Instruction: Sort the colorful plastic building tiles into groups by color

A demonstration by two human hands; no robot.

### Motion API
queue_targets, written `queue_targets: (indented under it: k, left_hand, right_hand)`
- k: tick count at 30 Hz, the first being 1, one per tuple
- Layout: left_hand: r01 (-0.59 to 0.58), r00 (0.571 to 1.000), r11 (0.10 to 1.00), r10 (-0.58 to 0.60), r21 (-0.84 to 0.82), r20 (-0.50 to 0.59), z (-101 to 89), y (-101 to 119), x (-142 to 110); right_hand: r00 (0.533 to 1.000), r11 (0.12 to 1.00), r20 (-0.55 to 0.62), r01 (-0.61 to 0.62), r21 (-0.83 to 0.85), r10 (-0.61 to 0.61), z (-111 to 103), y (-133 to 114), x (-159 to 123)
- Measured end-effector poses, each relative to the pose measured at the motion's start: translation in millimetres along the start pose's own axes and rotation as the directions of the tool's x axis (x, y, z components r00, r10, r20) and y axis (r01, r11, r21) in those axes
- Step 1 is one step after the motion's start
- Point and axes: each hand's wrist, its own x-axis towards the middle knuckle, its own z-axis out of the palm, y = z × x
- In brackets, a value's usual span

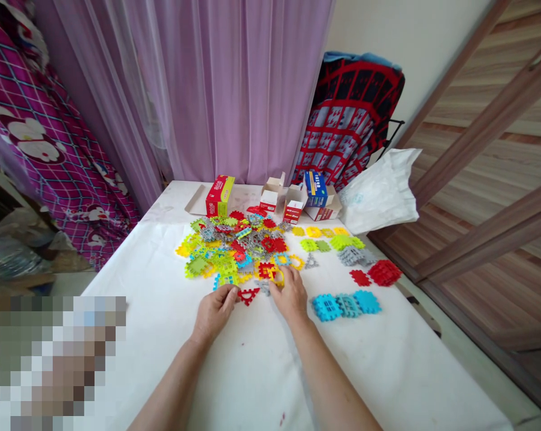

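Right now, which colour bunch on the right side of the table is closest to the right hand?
The blue row, just beside the right hand. The red bunch, grey bunch, green bunch and yellow row all lie farther from it.

Three blue stacks of notched plastic tiles (328,307), two red sets (384,272), four yellow sets (314,231) and one grey triangular frame (312,264) are lying on one table (247,365). One mixed heap (225,263) is holding uncountably many tiles. Five cardboard boxes (215,199) and one white bag (382,194) are showing.
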Motion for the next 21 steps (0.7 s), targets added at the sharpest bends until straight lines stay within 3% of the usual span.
queue_targets:
  k: [5, 12, 16, 21]
  left_hand:
    - [-0.005, 1.0, 1.0, 0.005, -0.026, -0.004, 0.5, -1, 1]
    - [0.085, 0.992, 0.96, -0.106, -0.268, -0.066, 0.4, 2, 5]
    - [0.12, 0.991, 0.911, -0.131, -0.395, 0.0, 3.4, -2, 7]
    - [0.164, 0.986, 0.851, -0.163, -0.498, 0.047, 6.5, -6, 9]
  right_hand:
    - [0.977, 0.958, -0.088, 0.209, 0.194, -0.195, 0, -9, -4]
    - [0.901, 0.822, -0.035, 0.409, 0.396, -0.432, -3, -42, -20]
    - [0.878, 0.789, -0.041, 0.447, 0.422, -0.476, -4, -47, -23]
    - [0.878, 0.809, -0.044, 0.458, 0.369, -0.477, -3, -45, -22]
